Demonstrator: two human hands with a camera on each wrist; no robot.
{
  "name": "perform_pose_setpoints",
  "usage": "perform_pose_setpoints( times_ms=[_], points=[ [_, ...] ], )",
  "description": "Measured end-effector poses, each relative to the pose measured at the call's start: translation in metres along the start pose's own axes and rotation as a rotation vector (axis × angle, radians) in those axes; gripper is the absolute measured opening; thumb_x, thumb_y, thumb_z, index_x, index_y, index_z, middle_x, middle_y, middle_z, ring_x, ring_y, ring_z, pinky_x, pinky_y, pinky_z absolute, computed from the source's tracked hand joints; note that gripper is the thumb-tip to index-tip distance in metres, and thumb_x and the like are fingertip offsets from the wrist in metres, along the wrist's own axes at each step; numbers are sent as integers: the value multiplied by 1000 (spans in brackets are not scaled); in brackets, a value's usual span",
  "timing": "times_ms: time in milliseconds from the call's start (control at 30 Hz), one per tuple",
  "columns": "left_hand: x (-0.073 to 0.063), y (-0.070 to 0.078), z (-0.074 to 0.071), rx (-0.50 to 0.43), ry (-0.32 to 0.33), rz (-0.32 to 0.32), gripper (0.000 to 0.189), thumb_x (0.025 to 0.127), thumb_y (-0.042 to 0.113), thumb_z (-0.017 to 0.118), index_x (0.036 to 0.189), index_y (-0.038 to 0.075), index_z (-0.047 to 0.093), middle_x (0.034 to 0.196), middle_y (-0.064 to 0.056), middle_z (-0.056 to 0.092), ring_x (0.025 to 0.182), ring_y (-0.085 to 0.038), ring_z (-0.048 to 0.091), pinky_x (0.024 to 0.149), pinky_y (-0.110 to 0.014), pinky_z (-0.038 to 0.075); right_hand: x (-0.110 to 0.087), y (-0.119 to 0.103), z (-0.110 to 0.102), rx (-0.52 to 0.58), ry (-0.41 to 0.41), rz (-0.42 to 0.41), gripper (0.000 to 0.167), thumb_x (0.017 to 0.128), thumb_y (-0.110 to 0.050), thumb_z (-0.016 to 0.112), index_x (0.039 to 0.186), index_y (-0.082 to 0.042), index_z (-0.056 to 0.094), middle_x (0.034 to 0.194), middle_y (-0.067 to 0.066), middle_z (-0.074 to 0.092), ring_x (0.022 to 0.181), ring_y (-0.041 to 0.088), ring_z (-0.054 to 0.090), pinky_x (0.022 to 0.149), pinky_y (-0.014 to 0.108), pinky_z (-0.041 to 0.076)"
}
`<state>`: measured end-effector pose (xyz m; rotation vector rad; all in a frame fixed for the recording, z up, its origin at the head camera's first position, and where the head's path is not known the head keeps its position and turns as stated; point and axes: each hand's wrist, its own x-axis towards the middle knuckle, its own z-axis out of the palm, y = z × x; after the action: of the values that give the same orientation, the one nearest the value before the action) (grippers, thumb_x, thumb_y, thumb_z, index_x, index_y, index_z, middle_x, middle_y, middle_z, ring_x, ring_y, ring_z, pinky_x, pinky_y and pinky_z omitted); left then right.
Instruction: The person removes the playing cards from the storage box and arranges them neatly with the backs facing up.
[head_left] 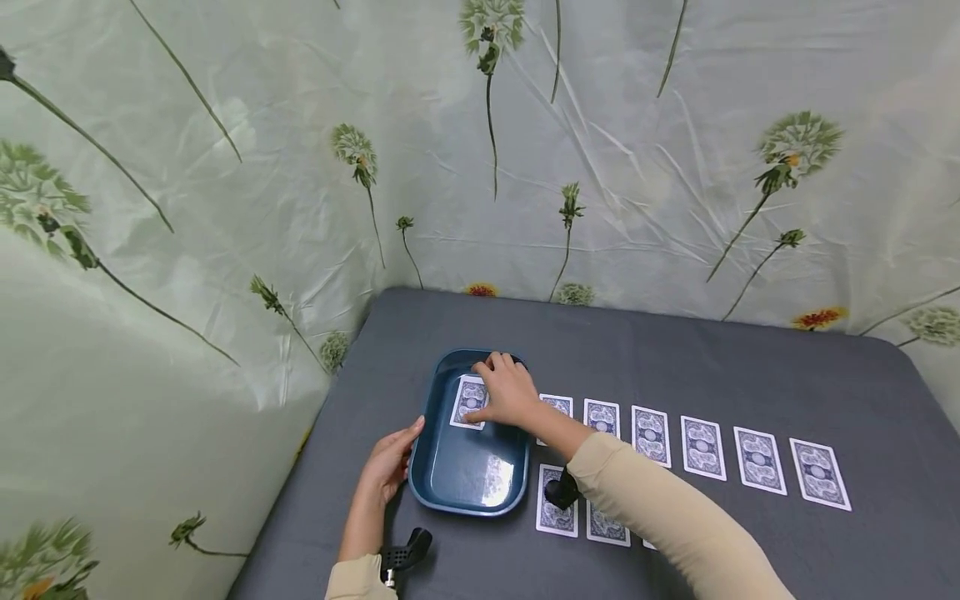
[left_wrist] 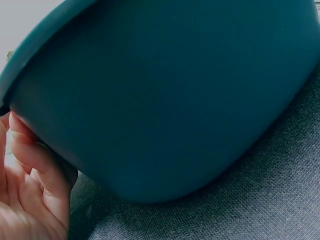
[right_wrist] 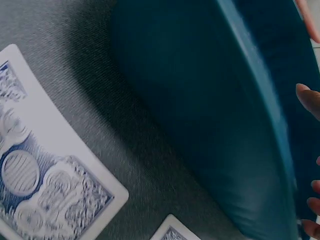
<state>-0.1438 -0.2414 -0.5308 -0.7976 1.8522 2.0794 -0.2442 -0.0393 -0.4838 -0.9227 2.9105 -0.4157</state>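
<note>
A deep blue plastic tray [head_left: 442,492] stands at the left of the table. My left hand [head_left: 392,458] holds its left side, fingertips tucked under the rim [left_wrist: 30,45] in the left wrist view. My right hand [head_left: 510,392] reaches over the tray's right wall and grips a playing card [head_left: 468,400], back side up, thumb near its lower end and fingers at its upper end. The hand covers the card's right part. Through the right wrist camera, the thumb [right_wrist: 310,100] and several fingertips show beyond the tray's wall [right_wrist: 190,110], set apart; the card is hidden there.
Right of the tray, a row of face-down cards [head_left: 702,447] crosses the grey table [head_left: 600,346]. A nearer row of cards [head_left: 557,521] lies partly under the right forearm [head_left: 667,508]. A flower-print sheet [head_left: 645,167] hangs behind the table and along its left.
</note>
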Motion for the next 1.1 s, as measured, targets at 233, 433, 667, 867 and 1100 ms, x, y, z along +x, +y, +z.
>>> perform_pose_setpoints(
  times_ms=[233, 433, 667, 867, 1100],
  points=[
    [6, -7, -1, 35, 25, 15, 34, 82, 44, 66, 72, 12, 57, 56, 4, 45, 48, -6, 38, 43, -19, 33, 8, -2, 15, -34, -64, 24, 89, 57, -63, 76, 123, -9, 53, 102, 8, 48, 90, 21, 42, 77, 36, 37],
    [9, -7, -2, 57, 16, 21, 37, 81, 46, 66, 73, 11, 57, 56, 3, 44, 47, -7, 38, 44, -21, 33, 13, -3, 23, -62, -89, 39, 90, 56, -64, 77, 122, -8, 52, 105, 9, 50, 94, 22, 43, 84, 39, 36],
    [7, -6, -2, 66, 39, 24, 38, 81, 46, 66, 72, 10, 55, 56, 3, 43, 47, -7, 38, 43, -21, 32, 16, -1, 35, 1, -93, 46, 91, 55, -62, 78, 123, -8, 51, 108, 11, 47, 100, 25, 41, 91, 45, 32],
    [8, -7, 0, 66, 43, 24, 38, 81, 46, 66, 70, 12, 55, 55, 3, 42, 47, -7, 37, 44, -21, 32, 15, 2, 37, 73, -46, 28, 96, 51, -57, 83, 124, -4, 50, 111, 15, 48, 103, 29, 41, 93, 46, 31],
    [9, -8, -2, 64, 39, 13, 39, 80, 48, 66, 73, 11, 57, 56, 3, 43, 48, -7, 37, 44, -20, 31, 9, -4, 32, 87, 12, -74, 95, 52, -58, 82, 124, -4, 52, 108, 11, 47, 97, 24, 41, 94, 43, 29]
  ],
)
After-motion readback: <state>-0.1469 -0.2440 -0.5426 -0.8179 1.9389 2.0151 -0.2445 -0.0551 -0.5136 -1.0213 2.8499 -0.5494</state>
